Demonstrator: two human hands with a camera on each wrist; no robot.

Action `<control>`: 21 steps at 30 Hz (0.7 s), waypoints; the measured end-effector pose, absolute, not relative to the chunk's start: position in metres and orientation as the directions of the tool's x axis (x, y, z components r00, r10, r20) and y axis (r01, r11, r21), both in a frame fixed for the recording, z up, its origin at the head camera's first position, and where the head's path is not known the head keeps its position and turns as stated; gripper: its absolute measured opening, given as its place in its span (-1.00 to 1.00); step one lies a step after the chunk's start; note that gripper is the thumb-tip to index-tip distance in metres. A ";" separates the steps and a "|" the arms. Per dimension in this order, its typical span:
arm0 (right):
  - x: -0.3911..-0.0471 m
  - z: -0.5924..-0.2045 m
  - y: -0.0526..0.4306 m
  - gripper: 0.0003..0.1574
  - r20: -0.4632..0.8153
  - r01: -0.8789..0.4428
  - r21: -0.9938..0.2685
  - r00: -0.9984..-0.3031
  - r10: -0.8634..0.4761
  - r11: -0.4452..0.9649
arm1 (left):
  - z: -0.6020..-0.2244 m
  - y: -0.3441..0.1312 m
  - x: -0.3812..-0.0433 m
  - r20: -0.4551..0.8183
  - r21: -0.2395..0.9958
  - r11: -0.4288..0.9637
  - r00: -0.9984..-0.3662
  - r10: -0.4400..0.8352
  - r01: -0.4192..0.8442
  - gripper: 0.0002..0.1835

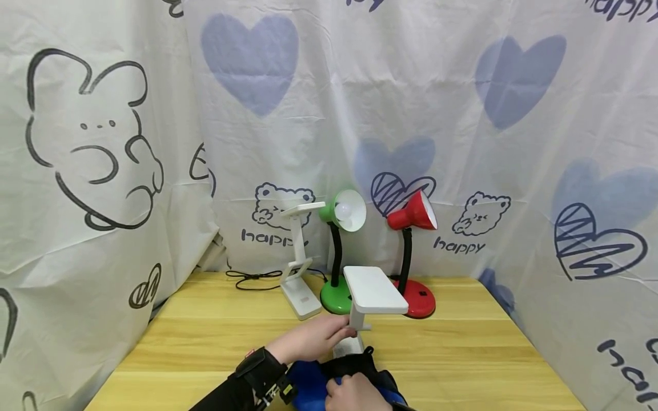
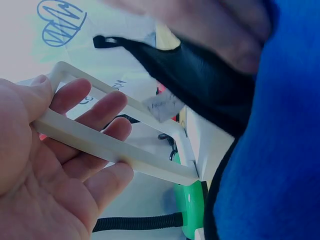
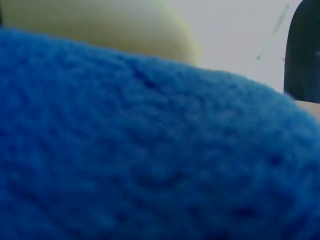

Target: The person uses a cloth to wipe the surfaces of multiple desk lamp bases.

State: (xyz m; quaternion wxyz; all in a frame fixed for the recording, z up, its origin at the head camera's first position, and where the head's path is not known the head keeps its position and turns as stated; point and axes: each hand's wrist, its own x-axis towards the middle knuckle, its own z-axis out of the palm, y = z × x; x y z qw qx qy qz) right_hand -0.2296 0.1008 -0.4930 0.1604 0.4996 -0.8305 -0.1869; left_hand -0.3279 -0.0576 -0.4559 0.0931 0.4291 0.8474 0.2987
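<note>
My left hand (image 1: 315, 339) grips the upright arm of a white folding desk lamp (image 1: 374, 291) near the front of the table. In the left wrist view, its thumb and fingers wrap a rail of the lamp's open rectangular arm (image 2: 107, 146). At the lower edge of the head view, my right hand (image 1: 357, 395) has its curled fingers on a blue plush mitt-like cloth (image 1: 307, 383) with black backing, a hanging loop and a white label (image 2: 164, 107). The cloth lies against the lamp's base (image 1: 348, 346), partly covering it. Blue plush (image 3: 160, 145) fills most of the right wrist view, hiding the fingers.
Behind stand a second white folding lamp (image 1: 301, 301), a green gooseneck lamp (image 1: 334, 299) and a red gooseneck lamp (image 1: 422, 299). A black cable (image 1: 252, 276) lies at the back left of the wooden table (image 1: 488, 354). A printed curtain (image 1: 329, 114) hangs behind.
</note>
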 end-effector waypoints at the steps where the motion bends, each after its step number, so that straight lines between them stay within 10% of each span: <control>1: -0.229 -0.494 0.101 -0.68 0.083 -0.766 0.478 -0.447 -0.891 0.429 | -0.456 -0.057 -0.328 0.095 0.590 0.455 -0.617 0.781 0.667 -0.63; 10: -0.245 -0.492 0.090 -0.44 0.263 -0.618 0.574 -0.483 -0.835 0.538 | -0.459 -0.058 -0.330 0.162 0.533 0.425 -0.581 0.797 0.731 -0.62; 21: -0.281 -0.491 0.076 -0.81 0.297 -0.604 0.285 -0.683 -0.667 0.745 | -0.455 -0.057 -0.327 0.161 0.518 0.452 -0.601 0.783 0.727 -0.59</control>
